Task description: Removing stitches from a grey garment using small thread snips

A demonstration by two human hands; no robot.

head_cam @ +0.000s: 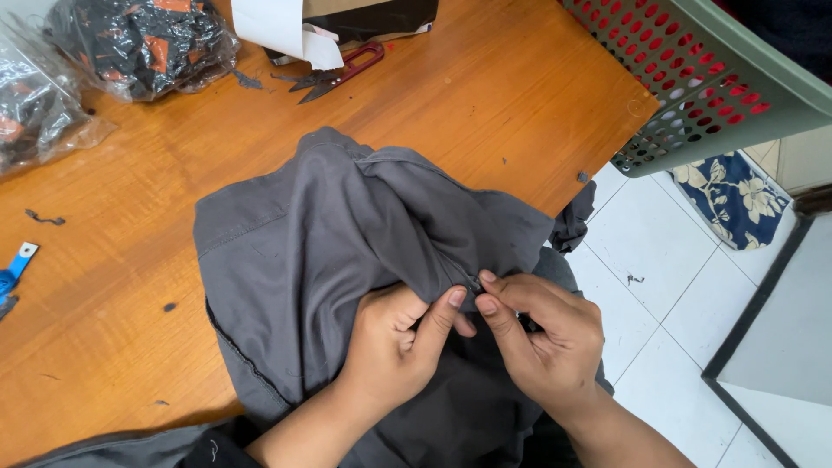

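The wooden table [485,95] is occupying the upper and left part of the view, with white tiled floor [667,347] showing at 3 to 5 o'clock. A grey garment [303,251] is lying bunched across the table's near edge, at centre frame, and is hanging over the edge toward the person.

Progress, as a judgement: the work is sitting at a single small point on a fold or seam of the garment. Whether that point is finished cannot be told; the rest of the cloth is lying crumpled and unfolded.

The left hand [394,342], at 6 o'clock, is curling its fingers inward and pressing its thumb up against the fold. The right hand [542,334], at 5 o'clock, is pinching the same fold between thumb and forefinger. The two thumbs are almost touching.

Containers:
- A green perforated basket [693,78] is standing at 2 o'clock, overhanging the table corner; red contents are showing through its holes, kind not discernible.
- Clear plastic bags [130,43] at 11 o'clock are holding black and orange items.

Red-handled thread snips [338,74] are lying at 12 o'clock, well apart from both hands. A blue clip-like object [16,273] is lying at 9 o'clock.
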